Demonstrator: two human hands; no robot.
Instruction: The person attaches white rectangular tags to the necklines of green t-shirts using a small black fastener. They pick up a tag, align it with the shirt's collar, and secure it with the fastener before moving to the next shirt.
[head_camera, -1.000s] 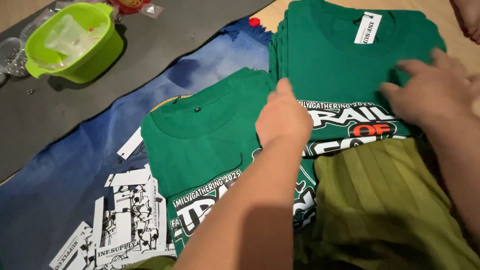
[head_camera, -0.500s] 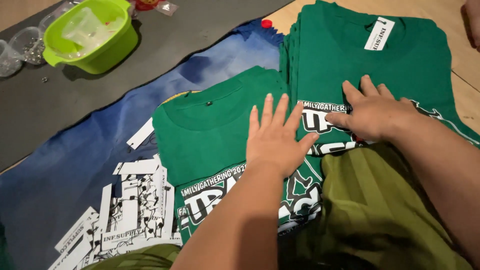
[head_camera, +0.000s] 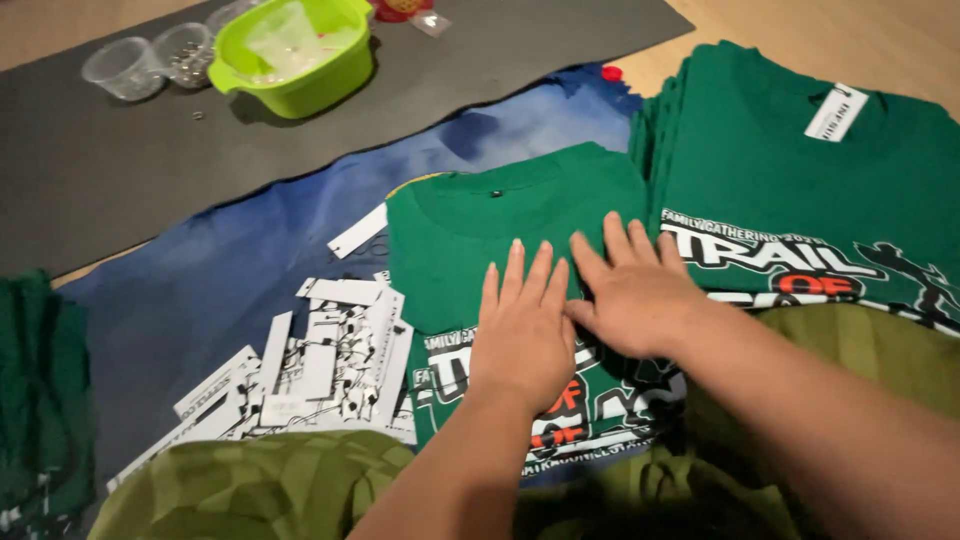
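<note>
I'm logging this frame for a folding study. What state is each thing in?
left hand: open, flat on the middle shirt
right hand: open, flat on the same shirt
middle green shirt: folded, print side up
shirt stack: folded, piled, white tag on top
green bowl: upright, clear cup inside
clear cups: upright
white tags: loose, scattered on blue cloth

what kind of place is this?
Likely a home or small-workshop floor used for sorting printed shirts. Cues: a stack of green T-shirts, loose white paper tags on a blue cloth, and both hands, left hand and right hand, flat on a folded green shirt.
</note>
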